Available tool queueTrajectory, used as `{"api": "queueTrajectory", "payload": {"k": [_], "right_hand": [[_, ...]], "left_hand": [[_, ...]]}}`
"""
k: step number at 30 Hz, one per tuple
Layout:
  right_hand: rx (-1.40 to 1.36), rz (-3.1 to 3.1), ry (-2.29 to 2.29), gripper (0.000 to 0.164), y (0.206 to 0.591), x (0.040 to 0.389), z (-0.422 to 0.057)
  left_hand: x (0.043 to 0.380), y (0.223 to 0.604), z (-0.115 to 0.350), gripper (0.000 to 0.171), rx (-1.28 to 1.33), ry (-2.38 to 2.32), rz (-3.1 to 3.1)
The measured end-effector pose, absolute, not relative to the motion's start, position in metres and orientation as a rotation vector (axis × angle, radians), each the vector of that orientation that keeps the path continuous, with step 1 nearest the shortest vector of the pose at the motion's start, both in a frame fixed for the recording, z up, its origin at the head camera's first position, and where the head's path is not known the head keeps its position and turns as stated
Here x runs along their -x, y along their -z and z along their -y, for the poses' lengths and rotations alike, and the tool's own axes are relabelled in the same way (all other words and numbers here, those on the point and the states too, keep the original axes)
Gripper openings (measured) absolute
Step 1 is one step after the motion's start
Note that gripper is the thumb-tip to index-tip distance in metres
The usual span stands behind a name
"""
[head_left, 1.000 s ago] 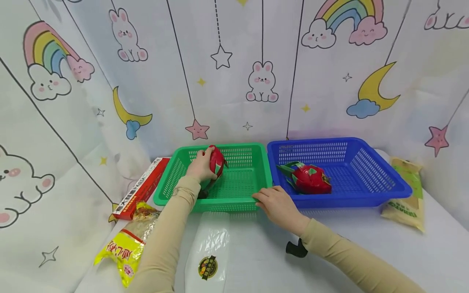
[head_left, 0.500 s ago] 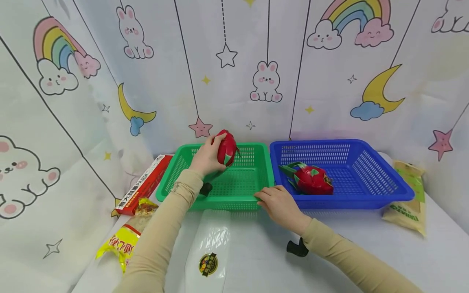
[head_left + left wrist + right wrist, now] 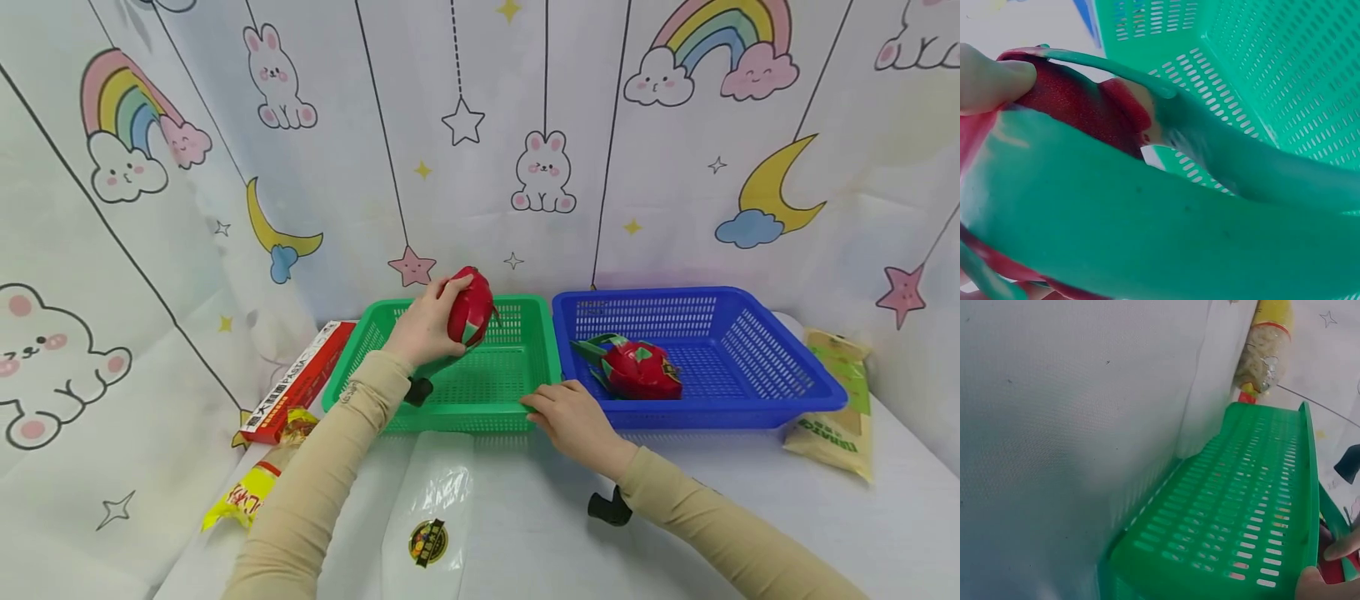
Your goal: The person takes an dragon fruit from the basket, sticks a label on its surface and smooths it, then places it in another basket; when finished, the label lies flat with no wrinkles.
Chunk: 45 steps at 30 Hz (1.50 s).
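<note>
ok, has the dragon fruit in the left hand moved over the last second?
Yes: in the head view, the dragon fruit in the left hand has shifted up and slightly right against the far rim of the green basket.

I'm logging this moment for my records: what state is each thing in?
Held dragon fruit, gripped by the left hand over the green basket
Green basket, upright, the right hand on its near rim
Blue basket, upright
Other dragon fruit, lying in the blue basket
Red box, lying down
Yellow bag, lying, partly behind a sleeve
Clear bag, lying flat
Tan bag, lying down
</note>
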State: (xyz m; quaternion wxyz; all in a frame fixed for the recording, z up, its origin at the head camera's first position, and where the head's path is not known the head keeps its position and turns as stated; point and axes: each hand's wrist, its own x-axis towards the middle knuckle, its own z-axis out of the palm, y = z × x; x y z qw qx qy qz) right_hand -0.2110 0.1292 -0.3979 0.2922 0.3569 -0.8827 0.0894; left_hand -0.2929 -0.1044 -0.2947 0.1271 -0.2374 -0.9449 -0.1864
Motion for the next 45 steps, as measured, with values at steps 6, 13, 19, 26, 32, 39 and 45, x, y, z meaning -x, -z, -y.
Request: {"api": "queueTrajectory", "payload": {"k": [6,13,19,26,32,39,45], "right_hand": [[-0.957,2.338,-0.245,0.019,0.398,0.212,-0.13],[-0.968,2.346,-0.251,0.019,0.396,0.212,-0.131],[-0.973,2.364,-0.282,0.02,0.396,0.21,-0.132],[-1.009,2.46,-0.336,0.03,0.391,0.208,-0.137],[-1.062,2.573,-0.524,0.03,0.383,0.207,-0.145],[-1.054,2.596,-0.861,0.025,0.374,0.206,-0.159],[-1.058,2.647,-1.158,0.039,0.37,0.201,-0.17]], "left_hand": [[0.281,0.287,0.102,0.093,0.783,0.507,2.71],[0.263,0.288,0.098,0.093,0.891,0.47,2.669],[0.249,0.289,0.092,0.091,0.971,0.437,2.627],[0.234,0.287,0.091,0.091,1.044,0.446,2.602],[0.219,0.29,0.09,0.092,1.099,0.452,2.573],[0.202,0.296,0.089,0.094,1.172,0.419,2.535],[0.191,0.304,0.087,0.096,1.265,0.354,2.475]]}}
